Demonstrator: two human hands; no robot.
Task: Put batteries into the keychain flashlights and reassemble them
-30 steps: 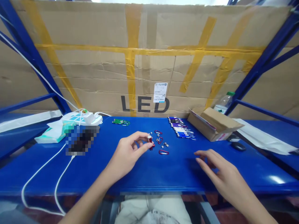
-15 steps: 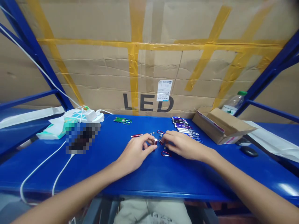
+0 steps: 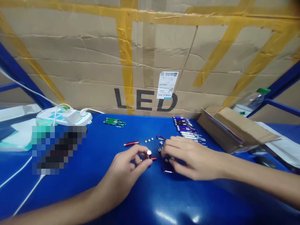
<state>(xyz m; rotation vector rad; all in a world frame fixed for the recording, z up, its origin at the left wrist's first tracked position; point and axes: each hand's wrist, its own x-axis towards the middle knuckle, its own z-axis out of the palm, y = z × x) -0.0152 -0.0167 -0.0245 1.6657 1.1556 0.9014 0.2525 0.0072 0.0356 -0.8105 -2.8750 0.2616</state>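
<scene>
Left hand point(image 3: 127, 166): fingers pinched on upright red metal tube point(image 3: 149, 154), over glossy blue worktop point(image 3: 98, 150), well in from back edge. Right hand point(image 3: 191, 158): fingers curled by small metal parts point(image 3: 161, 142), can't tell if gripping. Open cardboard box point(image 3: 217, 132) at right, contents hidden.
</scene>
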